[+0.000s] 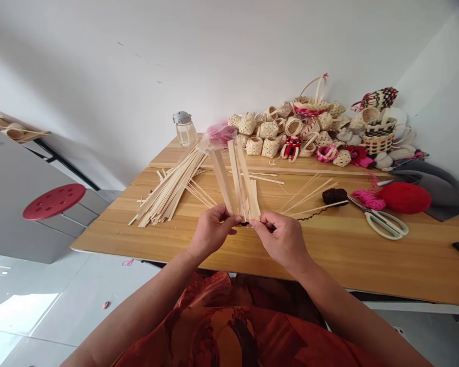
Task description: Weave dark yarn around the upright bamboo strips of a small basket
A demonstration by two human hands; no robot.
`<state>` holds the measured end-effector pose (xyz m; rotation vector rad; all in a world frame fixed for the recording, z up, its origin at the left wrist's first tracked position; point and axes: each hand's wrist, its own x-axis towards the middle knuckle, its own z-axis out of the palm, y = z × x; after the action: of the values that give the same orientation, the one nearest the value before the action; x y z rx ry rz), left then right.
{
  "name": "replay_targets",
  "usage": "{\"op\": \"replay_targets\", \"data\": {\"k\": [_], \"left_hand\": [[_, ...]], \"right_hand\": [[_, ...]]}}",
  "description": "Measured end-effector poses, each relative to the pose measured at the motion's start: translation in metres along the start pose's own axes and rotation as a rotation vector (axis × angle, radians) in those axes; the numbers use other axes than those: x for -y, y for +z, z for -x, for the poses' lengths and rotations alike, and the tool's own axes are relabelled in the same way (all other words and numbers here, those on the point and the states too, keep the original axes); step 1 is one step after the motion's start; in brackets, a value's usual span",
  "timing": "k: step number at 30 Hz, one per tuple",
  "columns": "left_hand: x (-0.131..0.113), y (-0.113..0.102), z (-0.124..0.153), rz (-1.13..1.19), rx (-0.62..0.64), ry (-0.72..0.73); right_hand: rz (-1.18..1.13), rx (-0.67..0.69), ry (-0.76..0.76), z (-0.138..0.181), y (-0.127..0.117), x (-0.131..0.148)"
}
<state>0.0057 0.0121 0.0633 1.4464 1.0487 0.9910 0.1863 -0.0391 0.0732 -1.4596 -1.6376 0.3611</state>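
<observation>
Several flat pale wood strips [235, 176] stand up between my hands, fanned out toward the far side of the table. My left hand [213, 229] pinches their lower ends on the left, thumb pressed against the fingers. On the right, my right hand [281, 234] grips the lower ends too, thumb and forefinger closed. A small dark bit shows between my two thumbs; what it is I cannot make out. Dark yarn trails from the right hand's side toward a dark brown yarn ball [334, 197]. Thin slivers [300, 196] lie just beyond my right hand.
A pile of loose strips [172, 188] lies left of my hands. Behind are a lidded jar [184, 128], pink yarn in plastic [222, 133] and many small woven baskets [270, 128]. Scissors [384, 223] and a red yarn ball [405, 198] rest at right. A red stool [54, 201] stands left.
</observation>
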Motion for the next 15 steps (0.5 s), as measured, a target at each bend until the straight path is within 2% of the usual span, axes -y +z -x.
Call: {"op": "replay_targets", "data": {"k": [7, 15], "left_hand": [[0.010, -0.004, -0.001, -0.023, -0.014, -0.058], [0.023, -0.001, 0.002, 0.088, 0.016, -0.138]], "right_hand": [[-0.018, 0.033, 0.041, 0.006, 0.006, -0.009], [0.016, 0.034, 0.066, 0.010, 0.012, -0.013]]}}
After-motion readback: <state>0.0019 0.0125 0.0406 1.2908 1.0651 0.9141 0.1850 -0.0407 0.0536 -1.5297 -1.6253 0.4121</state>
